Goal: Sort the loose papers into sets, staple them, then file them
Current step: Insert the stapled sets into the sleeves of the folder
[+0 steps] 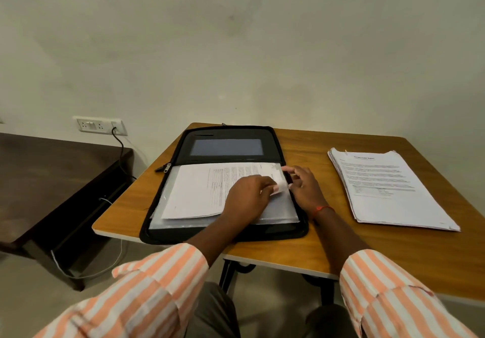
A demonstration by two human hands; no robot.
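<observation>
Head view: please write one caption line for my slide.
The left hand pinches a paper set on the open folder, right hand at its edge; a paper stack lies on the table.

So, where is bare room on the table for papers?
Between the open black zip folder and the white paper stack; the near edge of the brown wooden table before that stack. Crowded: the folder, under the left hand and right hand.

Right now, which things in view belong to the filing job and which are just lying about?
In the job: open zip folder, paper set in it, paper stack, left hand, right hand.
Lying about: dark side table, wall socket, black cable.
</observation>
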